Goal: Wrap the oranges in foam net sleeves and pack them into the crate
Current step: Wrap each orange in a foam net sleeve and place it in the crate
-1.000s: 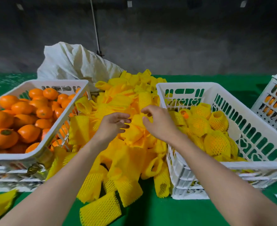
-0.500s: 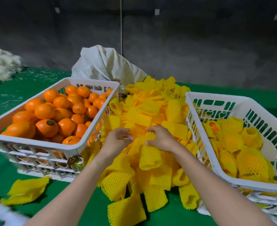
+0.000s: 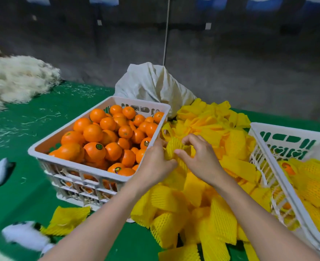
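Observation:
Both hands meet over a heap of yellow foam net sleeves [image 3: 202, 200] and hold one yellow sleeve [image 3: 174, 147] between them. My left hand [image 3: 155, 164] grips its left side; my right hand [image 3: 198, 157] pinches its right side with thumb and curled fingers. A white crate [image 3: 76, 166] at the left is full of bare oranges [image 3: 106, 136]. At the right, another white crate [image 3: 257, 147] holds oranges wrapped in yellow sleeves [image 3: 313, 178].
A white woven sack [image 3: 151, 85] stands behind the sleeve heap. A pile of pale shredded fibre [image 3: 14, 78] lies at the far left on the green table cover [image 3: 23, 194]. White scraps [image 3: 23, 234] and a loose yellow sleeve [image 3: 67, 219] lie near the front left.
The view has swung left. My hands have lifted one sleeve off the heap and now hold it close to the orange crate's right rim.

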A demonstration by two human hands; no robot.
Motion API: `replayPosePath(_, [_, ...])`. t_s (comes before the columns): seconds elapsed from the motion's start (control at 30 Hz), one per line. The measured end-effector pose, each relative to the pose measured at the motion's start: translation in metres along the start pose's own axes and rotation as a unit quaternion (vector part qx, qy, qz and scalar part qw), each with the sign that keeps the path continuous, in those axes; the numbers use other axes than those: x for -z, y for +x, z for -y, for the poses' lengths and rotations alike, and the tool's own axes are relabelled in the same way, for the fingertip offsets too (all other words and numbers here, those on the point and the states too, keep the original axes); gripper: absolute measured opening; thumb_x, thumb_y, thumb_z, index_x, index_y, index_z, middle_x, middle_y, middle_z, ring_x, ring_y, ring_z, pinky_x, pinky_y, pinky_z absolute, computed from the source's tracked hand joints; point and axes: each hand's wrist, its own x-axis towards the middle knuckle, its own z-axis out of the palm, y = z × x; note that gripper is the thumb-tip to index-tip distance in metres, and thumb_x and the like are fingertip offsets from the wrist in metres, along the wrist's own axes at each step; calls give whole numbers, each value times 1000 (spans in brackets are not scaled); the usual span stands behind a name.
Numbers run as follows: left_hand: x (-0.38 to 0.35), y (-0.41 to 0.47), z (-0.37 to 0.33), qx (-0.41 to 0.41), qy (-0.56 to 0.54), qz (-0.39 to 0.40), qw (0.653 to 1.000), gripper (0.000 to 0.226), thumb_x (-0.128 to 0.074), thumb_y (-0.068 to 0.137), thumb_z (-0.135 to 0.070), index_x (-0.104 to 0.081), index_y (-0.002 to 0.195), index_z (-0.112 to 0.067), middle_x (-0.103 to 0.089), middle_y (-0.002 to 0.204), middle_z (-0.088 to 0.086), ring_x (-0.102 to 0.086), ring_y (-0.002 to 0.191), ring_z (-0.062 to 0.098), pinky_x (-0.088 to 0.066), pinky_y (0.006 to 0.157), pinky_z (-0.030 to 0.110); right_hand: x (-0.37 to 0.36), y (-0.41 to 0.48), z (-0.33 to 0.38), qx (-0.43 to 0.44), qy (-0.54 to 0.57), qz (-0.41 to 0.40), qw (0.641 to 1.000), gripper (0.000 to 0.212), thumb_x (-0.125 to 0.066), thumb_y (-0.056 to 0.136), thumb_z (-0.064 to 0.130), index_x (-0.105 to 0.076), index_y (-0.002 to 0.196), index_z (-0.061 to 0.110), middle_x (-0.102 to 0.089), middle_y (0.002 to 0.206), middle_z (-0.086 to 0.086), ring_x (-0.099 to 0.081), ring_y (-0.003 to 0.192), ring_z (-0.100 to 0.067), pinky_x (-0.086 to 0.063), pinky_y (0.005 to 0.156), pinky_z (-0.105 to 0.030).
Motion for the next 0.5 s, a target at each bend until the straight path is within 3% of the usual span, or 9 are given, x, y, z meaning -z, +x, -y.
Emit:
replayPosePath(0.07, [22,11,12,-3,-25,25,999,32,-73,80,-28,-59,103,-11,-58,80,-3,-52,69,9,-38,56,21,-15,12,6,-9,41,15,999,14,-68,83,10,-56,88,6,-54,82,0,-50,81,-14,-42,78,-18])
replayPosePath(0.17, [57,34,41,-6,-63,5,998,23,-57,94,-29,-62,80,-11,-61,69,-1,-57,65,11,-44,58,34,-32,26,12,-27,91,18,995,12,-63,87,9,-61,98,7,-58,92,11,-51,87,2,-33,77,4])
replayPosePath(0.2, [66,44,54,-4,-23,-11,1000,23,-53,96,-24,-61,80,-9,-61,71,1,-59,67,16,-45,58,35,-37,30,13,-33,89,22,995,16,-62,88,11,-62,104,8,-58,98,12,-52,92,1,-32,77,5])
replayPosePath(0.27, [80,63,83,6,172,-4,985,13,-55,92,-18,-61,94,-7,-62,91,12,-60,89,31,-49,70,38,-46,36,14,-40,71,31,996,19,-61,90,15,-64,108,11,-59,104,10,-53,98,-4,-32,77,6])
replayPosePath(0.37, [84,77,119,72,471,119,871,40,-63,86,-30,-55,120,-11,-51,125,16,-44,121,38,-37,98,47,-52,40,16,-44,56,35,997,16,-61,89,15,-65,105,14,-60,100,10,-54,94,-5,-33,74,3])
replayPosePath(0.43, [76,79,137,58,566,143,810,42,-59,88,-30,-51,127,-13,-42,135,16,-39,126,36,-29,104,48,-52,38,16,-42,52,31,997,13,-62,88,13,-63,99,19,-59,92,17,-53,83,4,-32,72,4])
replayPosePath(0.5, [70,83,145,29,609,119,784,39,-52,91,-28,-50,128,-14,-42,136,16,-40,125,34,-28,104,47,-50,37,16,-41,52,25,997,16,-63,87,11,-60,94,24,-56,87,22,-52,81,13,-33,71,3])
